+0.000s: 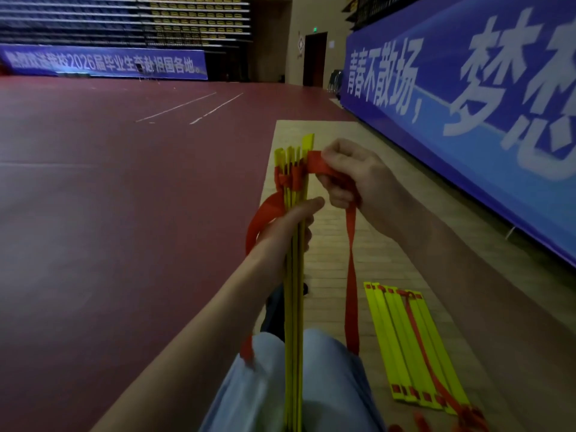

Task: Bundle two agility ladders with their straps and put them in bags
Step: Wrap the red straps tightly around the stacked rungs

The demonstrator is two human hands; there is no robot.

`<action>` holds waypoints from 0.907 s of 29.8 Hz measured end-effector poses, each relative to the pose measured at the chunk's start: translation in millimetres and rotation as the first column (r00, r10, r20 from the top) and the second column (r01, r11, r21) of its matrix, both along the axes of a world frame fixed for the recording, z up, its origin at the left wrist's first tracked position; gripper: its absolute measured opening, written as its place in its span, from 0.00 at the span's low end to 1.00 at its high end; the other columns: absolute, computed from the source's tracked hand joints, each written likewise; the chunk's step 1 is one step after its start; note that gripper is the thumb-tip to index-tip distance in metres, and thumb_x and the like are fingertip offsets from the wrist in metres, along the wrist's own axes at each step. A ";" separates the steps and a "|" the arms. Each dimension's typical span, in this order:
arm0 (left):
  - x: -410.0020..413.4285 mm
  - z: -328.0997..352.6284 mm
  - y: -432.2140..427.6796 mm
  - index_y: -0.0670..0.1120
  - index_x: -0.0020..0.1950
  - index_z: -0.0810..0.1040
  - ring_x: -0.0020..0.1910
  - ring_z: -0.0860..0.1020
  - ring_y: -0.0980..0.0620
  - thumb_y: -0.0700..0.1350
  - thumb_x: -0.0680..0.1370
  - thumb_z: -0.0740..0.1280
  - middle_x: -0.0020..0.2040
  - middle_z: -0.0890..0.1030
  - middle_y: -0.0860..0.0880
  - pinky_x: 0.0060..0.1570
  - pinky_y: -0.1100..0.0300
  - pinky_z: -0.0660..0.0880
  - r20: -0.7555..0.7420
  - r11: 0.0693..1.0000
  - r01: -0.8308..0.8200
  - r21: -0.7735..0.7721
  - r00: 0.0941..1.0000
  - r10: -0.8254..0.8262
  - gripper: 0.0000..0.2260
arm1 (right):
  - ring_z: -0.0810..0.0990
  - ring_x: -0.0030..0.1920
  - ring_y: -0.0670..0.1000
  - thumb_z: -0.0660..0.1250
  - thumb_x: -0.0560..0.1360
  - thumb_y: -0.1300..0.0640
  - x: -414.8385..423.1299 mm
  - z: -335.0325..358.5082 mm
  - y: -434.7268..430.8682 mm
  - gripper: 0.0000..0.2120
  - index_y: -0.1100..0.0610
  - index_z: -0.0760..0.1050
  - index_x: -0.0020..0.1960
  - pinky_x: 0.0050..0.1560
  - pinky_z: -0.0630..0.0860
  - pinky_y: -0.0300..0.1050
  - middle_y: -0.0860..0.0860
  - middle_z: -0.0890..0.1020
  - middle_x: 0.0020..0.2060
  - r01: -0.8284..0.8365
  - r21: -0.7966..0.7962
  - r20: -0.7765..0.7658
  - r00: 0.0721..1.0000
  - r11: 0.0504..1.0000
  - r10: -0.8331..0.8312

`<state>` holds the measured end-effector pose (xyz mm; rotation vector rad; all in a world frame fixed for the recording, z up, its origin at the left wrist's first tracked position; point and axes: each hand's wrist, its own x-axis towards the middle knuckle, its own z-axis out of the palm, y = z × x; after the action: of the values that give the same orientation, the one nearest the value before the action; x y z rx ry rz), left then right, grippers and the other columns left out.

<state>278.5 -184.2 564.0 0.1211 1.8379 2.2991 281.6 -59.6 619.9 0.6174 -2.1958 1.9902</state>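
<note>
Fingers [339, 196] of our right hand [352, 179] pinch red strap [350, 275]; left hand [290, 226] clamps stacked yellow rungs [294, 307]. We should pull wraps taut, flat.

Not much to your kit tbh. Your L forearm [218, 307] and R forearm [452, 260] are both bare from the wrist right to the frame edge. Legs are in light blue trousers [330, 385], prob denim, smooth over the knees w/ a few soft folds. There's a dark patch [274, 310] past the knee. Could be a shoe, can't tell.
</note>
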 end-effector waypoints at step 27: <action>-21.9 -3.1 0.4 0.47 0.33 0.74 0.30 0.71 0.54 0.37 0.71 0.71 0.27 0.73 0.54 0.39 0.58 0.69 -0.211 0.977 0.093 -0.191 0.968 -0.134 0.10 | 0.79 0.43 0.48 0.56 0.74 0.44 -10.6 -23.8 19.8 0.16 0.55 0.74 0.50 0.43 0.78 0.40 0.51 0.79 0.43 0.170 0.089 0.008 0.985 0.981 -0.172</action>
<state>256.7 -183.7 560.9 0.4624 2.0755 2.1032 271.0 -39.7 596.2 0.4083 -2.2711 1.8278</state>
